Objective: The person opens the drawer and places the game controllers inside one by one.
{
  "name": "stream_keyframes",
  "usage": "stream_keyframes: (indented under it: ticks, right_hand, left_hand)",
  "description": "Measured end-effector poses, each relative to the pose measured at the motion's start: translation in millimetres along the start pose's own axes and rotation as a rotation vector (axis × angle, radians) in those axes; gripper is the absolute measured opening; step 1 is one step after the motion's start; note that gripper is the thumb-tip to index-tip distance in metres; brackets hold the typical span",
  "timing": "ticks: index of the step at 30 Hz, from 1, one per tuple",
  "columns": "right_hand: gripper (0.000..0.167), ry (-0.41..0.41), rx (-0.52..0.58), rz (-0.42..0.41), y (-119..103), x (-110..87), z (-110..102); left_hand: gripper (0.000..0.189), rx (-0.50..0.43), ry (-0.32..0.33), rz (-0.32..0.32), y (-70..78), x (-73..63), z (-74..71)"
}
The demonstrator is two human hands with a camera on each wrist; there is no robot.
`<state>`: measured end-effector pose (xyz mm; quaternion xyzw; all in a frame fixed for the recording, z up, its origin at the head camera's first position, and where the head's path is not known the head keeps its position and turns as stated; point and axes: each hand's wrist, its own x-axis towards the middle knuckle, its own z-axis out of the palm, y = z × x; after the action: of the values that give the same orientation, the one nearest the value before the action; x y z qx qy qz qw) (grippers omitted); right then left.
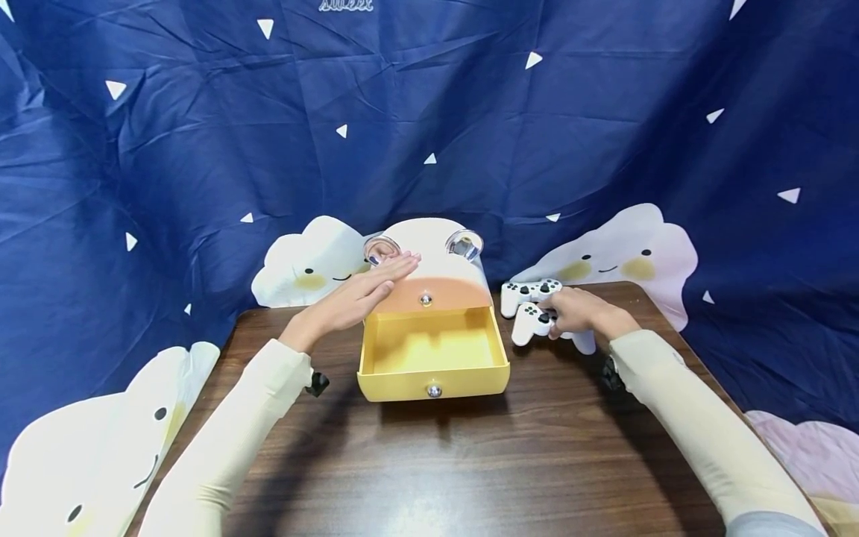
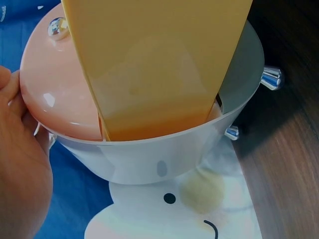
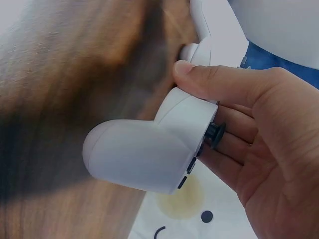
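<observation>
On the table stands a small rounded drawer box with a white top, two shiny ring-shaped ears and a pink-orange upper drawer. Its yellow lower drawer is pulled out and has nothing inside. My left hand, fingers straight, is at the box's top left; in the left wrist view its fingertips are right at the box's edge beside the pink drawer front. To the right, my right hand grips a white game controller between thumb and fingers. A second white game controller lies just behind it.
The dark wooden table reaches back to a blue cloth with white triangles and smiling clouds that hangs close behind the box. Round silver knobs stick out from both drawer fronts, the lower knob facing me.
</observation>
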<state>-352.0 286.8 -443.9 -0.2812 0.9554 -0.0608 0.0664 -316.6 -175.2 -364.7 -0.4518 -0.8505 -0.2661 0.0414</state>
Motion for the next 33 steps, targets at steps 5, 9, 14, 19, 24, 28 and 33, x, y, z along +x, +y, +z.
stream_keyframes:
  ticks: [5, 9, 14, 19, 24, 28, 33]
  right_hand:
    - [0.069, 0.015, 0.019, 0.044, -2, -5.4, -18]
    - [0.069, 0.035, -0.006, 0.047, -2, -8.0, -30]
    - [0.067, 0.068, -0.039, 0.017, -4, -9.8, -43]
    - [0.069, 0.071, -0.015, 0.016, -8, -10.2, -57]
    - [0.056, 0.069, -0.033, -0.012, -18, -14.7, -76]
    - [0.046, 0.076, -0.059, -0.045, -27, -21.3, -93]
    - [0.048, 0.072, -0.072, -0.063, -38, -26.6, -108]
  left_hand:
    - [0.050, -0.023, 0.002, -0.001, -0.4, 0.6, -0.2]
    - [0.050, -0.025, 0.004, 0.000, -0.6, 0.8, -0.4]
    - [0.050, -0.018, 0.002, -0.003, 0.9, 0.0, -0.3]
    - [0.050, -0.017, 0.000, -0.011, 0.3, -0.5, 0.5]
    - [0.050, -0.025, 0.004, -0.013, -0.8, -0.8, 0.8]
    - [0.050, -0.023, 0.007, -0.001, -1.2, -0.6, 0.8]
    - [0.051, -0.026, 0.004, 0.001, -1.1, -0.4, 1.0]
